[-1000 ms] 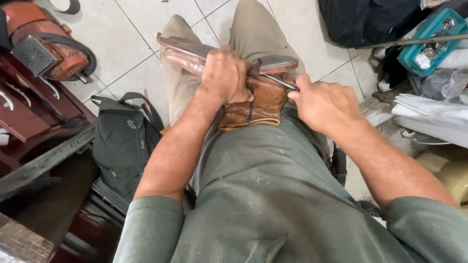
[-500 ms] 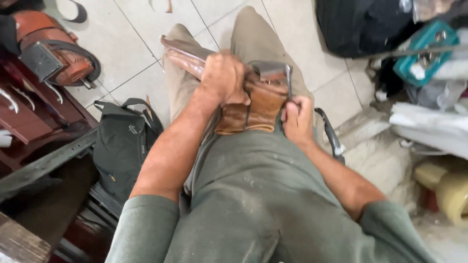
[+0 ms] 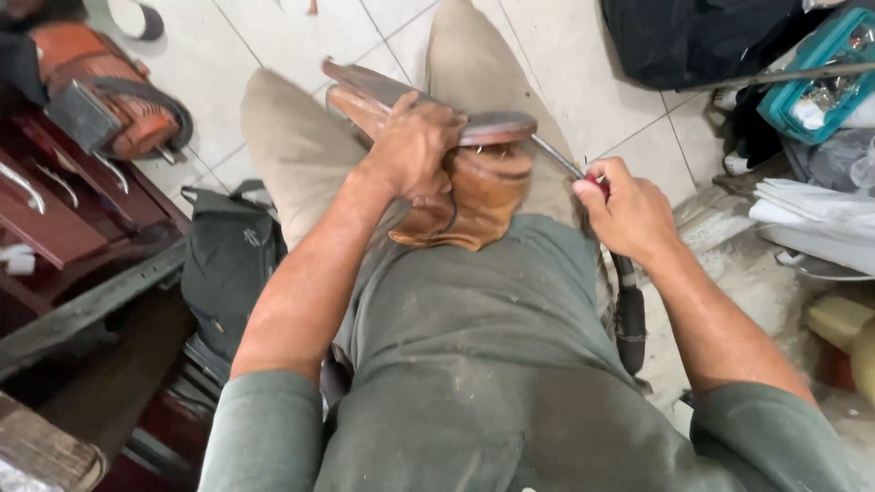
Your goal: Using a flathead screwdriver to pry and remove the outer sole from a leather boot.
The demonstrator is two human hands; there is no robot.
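head view: a brown leather boot with a dark flat sole [image 3: 456, 182] lay sole-up across the seated person's lap, between the thighs in tan trousers [image 3: 292, 155]. the left hand [image 3: 415, 146] was clamped over the sole near the heel, fingers curled round its edge, pinning the boot against the lap. the right hand [image 3: 629, 210] was closed in a fist around a thin metal tool with a red handle [image 3: 570, 169], its shaft running toward the sole's edge at the heel end; whether the tip touched the seam could not be told. judgement: the work looked like prying or stitching along the sole's edge, and it would go best with the boot held firm, the tool kept low and angled away from the holding fingers, and short controlled strokes. a black bag [image 3: 228, 264] sat on the white tiled floor [image 3: 301, 36] left of the lap; a teal plastic case [image 3: 820, 73] lay well apart at upper right.
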